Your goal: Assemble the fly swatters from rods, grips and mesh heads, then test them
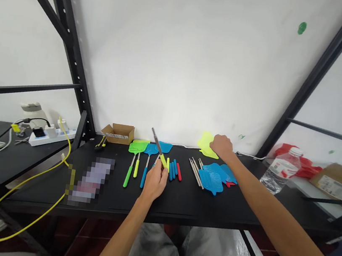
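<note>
My left hand (155,181) is closed around a fly swatter handle, yellow with a metal rod (157,141) pointing up and left. My right hand (222,146) grips the edge of a yellow fly swatter head (206,143) near the wall; its fingertips are partly hidden. Left of my left hand lie green swatters (138,146) and a blue swatter (150,149); another blue head (165,147) shows behind the rod. Loose blue handles (173,170) and a red handle (179,171) lie beside my left hand. Several metal rods (195,174) rest left of stacked blue swatter heads (212,182), with red underneath.
A small open cardboard box (119,133) stands by the wall, near a black-and-yellow tool (101,143). A pixelated flat object (93,179) and a looping yellow cable (28,178) lie left. At right are a plastic bottle (281,169) and a carton (339,185). Black shelf posts (71,46) frame the table.
</note>
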Available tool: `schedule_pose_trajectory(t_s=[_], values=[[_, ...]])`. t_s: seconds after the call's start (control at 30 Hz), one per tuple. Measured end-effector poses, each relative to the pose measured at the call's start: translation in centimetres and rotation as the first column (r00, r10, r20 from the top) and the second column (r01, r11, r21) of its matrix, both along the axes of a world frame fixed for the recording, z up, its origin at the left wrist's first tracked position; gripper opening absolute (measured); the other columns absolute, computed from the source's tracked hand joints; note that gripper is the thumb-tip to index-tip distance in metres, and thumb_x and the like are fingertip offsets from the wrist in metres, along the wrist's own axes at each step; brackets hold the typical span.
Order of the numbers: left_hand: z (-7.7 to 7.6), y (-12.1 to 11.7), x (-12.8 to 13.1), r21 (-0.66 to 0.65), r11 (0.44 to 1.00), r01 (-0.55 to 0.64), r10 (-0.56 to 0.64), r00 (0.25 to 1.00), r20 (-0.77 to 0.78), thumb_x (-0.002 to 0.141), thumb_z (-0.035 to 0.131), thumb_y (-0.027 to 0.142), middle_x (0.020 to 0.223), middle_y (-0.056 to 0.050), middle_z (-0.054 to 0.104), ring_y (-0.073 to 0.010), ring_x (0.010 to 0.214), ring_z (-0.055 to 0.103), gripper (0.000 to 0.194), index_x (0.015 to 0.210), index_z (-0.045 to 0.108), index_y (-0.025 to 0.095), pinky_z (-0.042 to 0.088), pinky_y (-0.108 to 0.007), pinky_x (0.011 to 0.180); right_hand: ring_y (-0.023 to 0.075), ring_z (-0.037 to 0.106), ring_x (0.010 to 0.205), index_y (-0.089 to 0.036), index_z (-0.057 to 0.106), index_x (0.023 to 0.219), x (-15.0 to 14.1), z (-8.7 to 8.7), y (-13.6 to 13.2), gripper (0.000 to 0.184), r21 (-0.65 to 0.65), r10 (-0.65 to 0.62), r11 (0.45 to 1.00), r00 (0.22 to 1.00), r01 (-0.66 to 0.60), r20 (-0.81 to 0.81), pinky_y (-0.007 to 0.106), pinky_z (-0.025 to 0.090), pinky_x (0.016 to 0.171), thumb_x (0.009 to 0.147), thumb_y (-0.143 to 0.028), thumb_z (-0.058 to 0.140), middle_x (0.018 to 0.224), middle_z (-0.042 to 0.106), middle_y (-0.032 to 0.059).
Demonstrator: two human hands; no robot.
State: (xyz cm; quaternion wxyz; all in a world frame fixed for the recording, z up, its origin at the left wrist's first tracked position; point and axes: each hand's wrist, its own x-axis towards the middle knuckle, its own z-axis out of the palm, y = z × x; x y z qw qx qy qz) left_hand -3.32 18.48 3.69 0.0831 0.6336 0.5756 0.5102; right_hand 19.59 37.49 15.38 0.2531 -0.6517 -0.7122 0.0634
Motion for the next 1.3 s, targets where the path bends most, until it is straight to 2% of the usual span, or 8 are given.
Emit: schedule_pose_trajectory(t_s=[0.13,0.2,0.27,0.33,0.5,0.83,1.03,1.3], values=[[0.1,0.0,0.1,-0.04,0.999,0.023,-0.025,0.999,-0.041,0.096,0.037,0.035,0.059,0.005,0.047,-0.0152,0.054,0.05,0.021,0.09,0.053,0.022,0.035,-0.027,0.056,0.0242,0.072,0.084,-0.011,0.063,0.106,-1.1,1.0,-2.1,0.027,0.02,0.12,0.993,0.963,-0.118,-0.24,0.031,0.056,0.074,0.087,-0.025,0.05,0.088,0.072,0.0155],[0.1,0.1,0.1,-0.033,0.999,0.015,-0.017,0.998,-0.054,0.094,0.039,0.034,0.061,0.003,0.05,-0.0155,0.056,0.052,0.022,0.082,0.054,0.022,0.035,-0.027,0.056,0.0171,0.072,0.071,-0.016,0.058,0.11,-2.9,0.8,-3.9,0.028,0.039,0.232,0.97,0.855,-0.241,-0.464,0.026,0.057,0.066,0.091,-0.026,0.039,0.087,0.073,0.0093],[0.2,0.0,0.1,-0.013,1.0,0.017,-0.018,0.997,-0.075,0.089,0.042,0.029,0.068,0.0,0.056,-0.0165,0.063,0.055,0.018,0.077,0.054,0.021,0.037,-0.027,0.058,0.0174,0.072,0.067,-0.018,0.056,0.108,-5.0,0.4,-6.2,0.025,0.106,0.332,0.896,0.493,-0.431,-0.804,0.028,0.058,0.064,0.09,-0.025,0.041,0.088,0.073,0.008],[0.2,0.0,0.2,-0.008,0.999,0.039,-0.04,0.992,-0.117,0.085,0.044,0.023,0.073,-0.001,0.06,-0.017,0.068,0.057,0.015,0.073,0.054,0.021,0.039,-0.027,0.061,0.0192,0.073,0.068,-0.019,0.057,0.105,-7.1,0.2,-8.6,0.022,0.186,0.317,0.816,0.156,-0.547,-0.936,0.03,0.059,0.065,0.088,-0.026,0.046,0.085,0.073,0.0067],[0.2,-0.3,0.8,-0.079,0.993,0.085,-0.105,0.945,-0.309,0.078,0.048,0.02,0.061,0.0,0.055,-0.0158,0.061,0.053,0.015,0.063,0.05,0.021,0.035,-0.027,0.059,0.0198,0.073,0.075,-0.02,0.057,0.097,-10.8,0.8,-12.6,0.014,0.285,0.228,0.714,-0.172,-0.64,-0.958,0.031,0.057,0.071,0.086,-0.025,0.05,0.082,0.072,0.0048],[-0.2,0.1,1.0,-0.125,0.986,0.11,-0.157,0.858,-0.489,0.084,0.049,0.024,0.059,0.0,0.052,-0.0163,0.059,0.052,0.018,0.066,0.05,0.021,0.029,-0.028,0.059,0.0099,0.056,0.049,-0.025,0.043,0.088,-11.8,-0.4,-12.5,0.009,0.285,0.128,0.859,-0.359,-0.426,-0.924,0.02,0.047,0.047,0.082,-0.027,0.049,0.071,0.06,-0.0039],[-0.2,0.1,1.1,-0.167,0.981,0.1,-0.174,0.831,-0.529,0.086,0.048,0.024,0.062,-0.001,0.058,-0.0173,0.063,0.057,0.018,0.069,0.053,0.02,0.028,-0.029,0.06,0.006,0.039,0.04,-0.026,0.037,0.085,-11.9,-1.1,-13.1,0.01,0.37,0.207,0.845,-0.401,-0.387,-0.892,0.016,0.026,0.037,0.083,-0.027,0.046,0.067,0.055,-0.006],[-0.1,0.0,1.2,-0.194,0.978,0.076,-0.17,0.827,-0.535,0.086,0.046,0.024,0.061,0.0,0.056,-0.0157,0.061,0.054,0.022,0.064,0.047,0.02,0.024,-0.03,0.059,0.0051,0.035,0.041,-0.027,0.037,0.087,-12.2,-2.3,-13.8,0.011,0.453,0.308,0.846,-0.436,-0.281,-0.846,0.016,0.026,0.04,0.088,-0.029,0.047,0.068,0.052,-0.0069]])
